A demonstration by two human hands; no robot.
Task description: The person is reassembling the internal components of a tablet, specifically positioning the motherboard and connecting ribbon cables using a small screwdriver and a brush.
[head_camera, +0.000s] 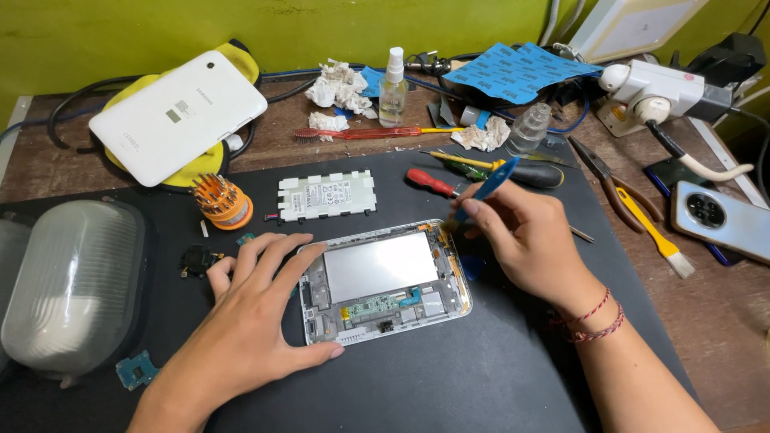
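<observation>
- Here the left hand (249, 321) lies flat, fingers spread wide, on the opened tablet (383, 281), which rests on the bench (481, 377).
- The right hand (525, 236) grips a blue tool (488, 186) at the tablet's upper right corner.

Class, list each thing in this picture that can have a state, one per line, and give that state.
Tablet: back off, insides showing, flat on the mat.
Back cover: removed, lying apart.
Battery: out, beside the tablet.
Spray bottle: upright, capped.
Pliers: closed, lying flat.
Left hand: pressing on the tablet's left edge.
Right hand: gripping a blue tool, tip at the tablet's top right corner.
</observation>
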